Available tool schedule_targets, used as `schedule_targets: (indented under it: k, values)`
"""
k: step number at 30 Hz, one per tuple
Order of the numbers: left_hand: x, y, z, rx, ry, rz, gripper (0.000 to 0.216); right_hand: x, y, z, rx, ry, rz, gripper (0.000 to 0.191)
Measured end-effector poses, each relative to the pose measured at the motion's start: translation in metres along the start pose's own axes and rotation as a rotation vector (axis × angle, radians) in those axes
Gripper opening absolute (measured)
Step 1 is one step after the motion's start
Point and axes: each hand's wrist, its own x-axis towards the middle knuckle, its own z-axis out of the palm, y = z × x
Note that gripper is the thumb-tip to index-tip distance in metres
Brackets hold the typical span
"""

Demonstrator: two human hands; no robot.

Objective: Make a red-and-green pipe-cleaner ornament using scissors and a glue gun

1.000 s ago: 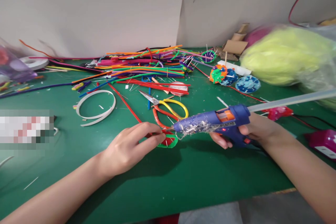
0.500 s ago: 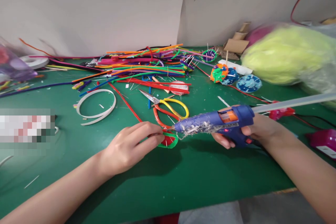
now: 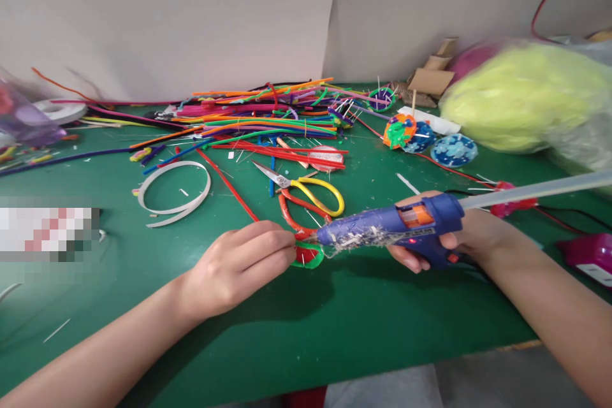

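My right hand (image 3: 444,239) grips a blue hot glue gun (image 3: 363,229), its tip pointing left and a long clear glue stick (image 3: 530,191) sticking out the back. Small white scraps cling to the barrel. Pinched in the closed fingers of my left hand (image 3: 243,264) is a small red piece with a green edge (image 3: 310,256) and thin white bits on it; my fingers cover its left part. The gun's nozzle is at the piece, beside my left fingertips. Scissors with yellow and red handles (image 3: 318,188) lie just behind.
Coloured pipe cleaners (image 3: 258,118) are heaped along the back of the green table (image 3: 268,357). A coil of white strip (image 3: 174,194) lies left. Round decorated pieces (image 3: 454,150), a bag of yellow material (image 3: 521,99) and a purple object (image 3: 588,258) are to the right.
The glue gun's nozzle has shifted slightly left and down, closer to my left fingertips. My left fingers have drawn closer together over the red and green piece.
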Motion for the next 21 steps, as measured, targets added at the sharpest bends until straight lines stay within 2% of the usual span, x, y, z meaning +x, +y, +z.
schedule_targets:
  k: [11, 21]
  values:
    - [0.0036, 0.0016, -0.0038, 0.028, 0.003, 0.002, 0.02, -0.0055, 0.0064, -0.0065, -0.02, 0.012, -0.042, 0.044]
    - [0.0024, 0.0004, -0.0034, 0.005, 0.014, -0.017, 0.02, -0.0064, -0.0006, -0.0035, -0.086, 0.048, -0.018, 0.049]
